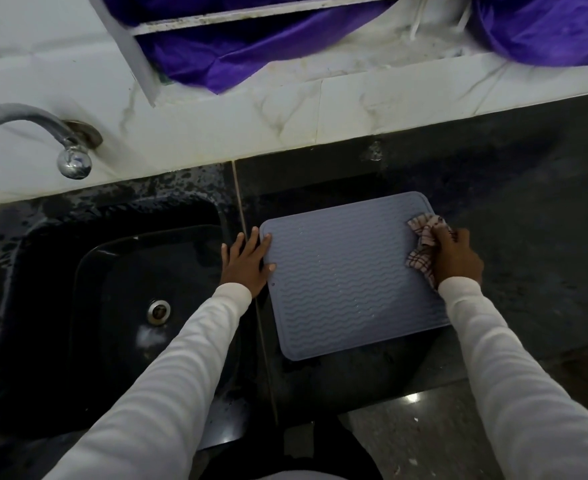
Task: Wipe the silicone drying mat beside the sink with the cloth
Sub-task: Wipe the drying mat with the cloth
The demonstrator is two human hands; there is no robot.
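On worktop right of sink (pixel 88 306): grey silicone mat (pixel 348 278), wavy ribs, lying flat. Left hand (pixel 246 263) flat, fingers straight, pinning left edge. Right hand (pixel 455 256) gripping bunched checked cloth (pixel 424 237) at far-right corner. Wipe step likely just starting; next calls for strokes leftward and nearward, mat held steady.

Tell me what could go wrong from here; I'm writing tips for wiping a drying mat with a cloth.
1. The cloth sits at the right edge of the mat, so a stroke may run onto the counter.
2. The left hand touches only the mat's left edge; the mat might shift or buckle.
3. The bunched cloth in the right hand may miss the wavy grooves.
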